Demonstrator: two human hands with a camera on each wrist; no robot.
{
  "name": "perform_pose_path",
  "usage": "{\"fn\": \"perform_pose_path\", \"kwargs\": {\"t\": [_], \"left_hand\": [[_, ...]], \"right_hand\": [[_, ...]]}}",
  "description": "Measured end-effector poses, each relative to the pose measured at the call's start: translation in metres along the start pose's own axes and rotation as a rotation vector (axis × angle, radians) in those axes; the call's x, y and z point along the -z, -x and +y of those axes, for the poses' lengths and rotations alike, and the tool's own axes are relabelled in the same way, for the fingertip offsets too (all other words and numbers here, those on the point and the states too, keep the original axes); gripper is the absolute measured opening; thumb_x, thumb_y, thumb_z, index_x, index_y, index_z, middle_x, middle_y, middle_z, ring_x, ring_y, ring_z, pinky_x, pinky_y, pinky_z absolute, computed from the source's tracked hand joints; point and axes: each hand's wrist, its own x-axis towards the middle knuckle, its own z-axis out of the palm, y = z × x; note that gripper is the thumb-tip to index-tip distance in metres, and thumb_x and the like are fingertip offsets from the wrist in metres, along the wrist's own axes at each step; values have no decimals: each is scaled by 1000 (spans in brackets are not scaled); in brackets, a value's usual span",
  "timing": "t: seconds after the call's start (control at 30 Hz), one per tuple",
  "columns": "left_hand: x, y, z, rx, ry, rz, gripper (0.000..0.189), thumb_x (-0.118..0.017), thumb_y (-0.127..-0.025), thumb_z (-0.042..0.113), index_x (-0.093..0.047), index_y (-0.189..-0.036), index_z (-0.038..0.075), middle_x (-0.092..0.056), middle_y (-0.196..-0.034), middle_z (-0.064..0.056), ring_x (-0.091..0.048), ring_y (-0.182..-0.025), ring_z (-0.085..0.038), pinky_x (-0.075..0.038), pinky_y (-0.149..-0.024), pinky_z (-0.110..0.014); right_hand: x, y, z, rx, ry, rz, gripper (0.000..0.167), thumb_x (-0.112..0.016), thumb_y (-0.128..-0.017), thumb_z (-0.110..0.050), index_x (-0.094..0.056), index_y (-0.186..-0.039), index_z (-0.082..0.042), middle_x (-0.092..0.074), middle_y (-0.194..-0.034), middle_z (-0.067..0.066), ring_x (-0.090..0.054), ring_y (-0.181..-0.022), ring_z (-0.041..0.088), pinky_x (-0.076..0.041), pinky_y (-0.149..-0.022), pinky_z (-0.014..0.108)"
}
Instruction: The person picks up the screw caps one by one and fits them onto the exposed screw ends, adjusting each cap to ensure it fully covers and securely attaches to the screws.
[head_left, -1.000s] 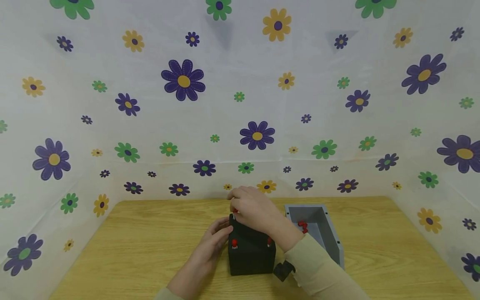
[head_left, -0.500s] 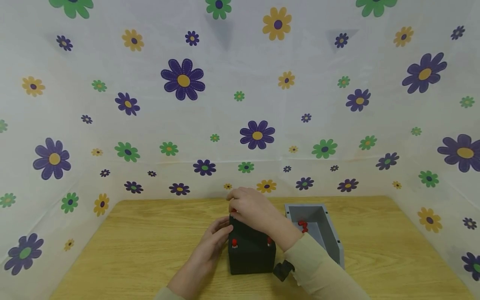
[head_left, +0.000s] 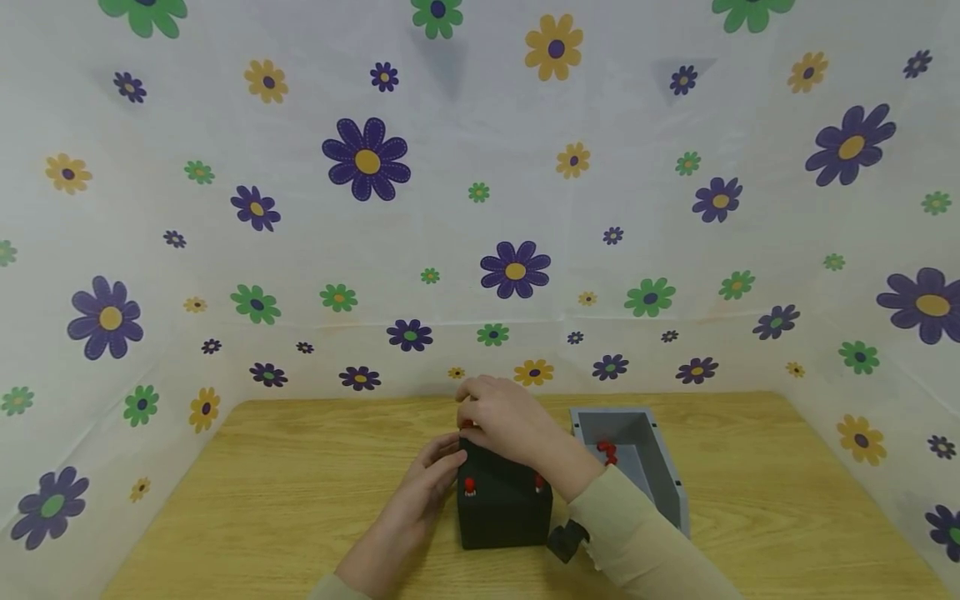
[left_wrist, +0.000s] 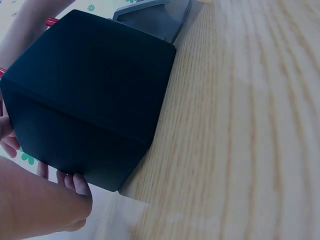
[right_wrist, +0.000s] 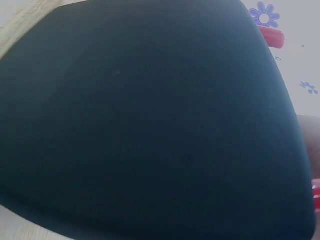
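Note:
A black box (head_left: 504, 517) stands on the table with red caps on short silvery posts at its top corners. One red cap (head_left: 469, 485) shows at the near left corner and another red cap (head_left: 539, 482) at the near right. My right hand (head_left: 502, 417) reaches across the top and pinches a red cap at the far left corner; its fingers mostly hide that cap. My left hand (head_left: 431, 483) holds the box's left side, thumb on the near side and fingers round the far edge. In the left wrist view, these fingers (left_wrist: 75, 182) lie along the box's far edge.
A grey bin (head_left: 660, 454) stands to the right of the box, with several loose red pieces (head_left: 607, 452) inside. My right forearm passes close to its near left side. A flower-patterned sheet (head_left: 420, 233) surrounds the wooden table (head_left: 315, 475) at the back and sides.
Both hands stay at the same places on the box. The fingers of my right hand shift only slightly at the far left red cap.

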Motion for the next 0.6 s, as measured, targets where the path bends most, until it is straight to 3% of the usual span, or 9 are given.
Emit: {"fn": "perform_pose_path", "kwargs": {"t": [0.23, 0.6], "left_hand": [[1, -1, -1, -1, -5, -15, 54, -60, -105, 19, -44, -154, 5, -46, -156, -15, -57, -135, -21, -30, -129, -53], [1, -1, 0, -15, -13, -6, 52, -61, -105, 19, -46, -152, 4, -50, -152, -13, -61, -130, -18, -35, -126, -49]], "right_hand": [[3, 2, 1, -19, -26, -7, 15, -82, -95, -23, -79, -106, -13, -72, -118, 3, -67, -105, 18, -59, -96, 32], [7, 7, 5, 18, -26, 69, 9, -82, -95, -19, -79, -102, -14, -71, -113, 2, -67, -100, 17, -60, -92, 29]]}}
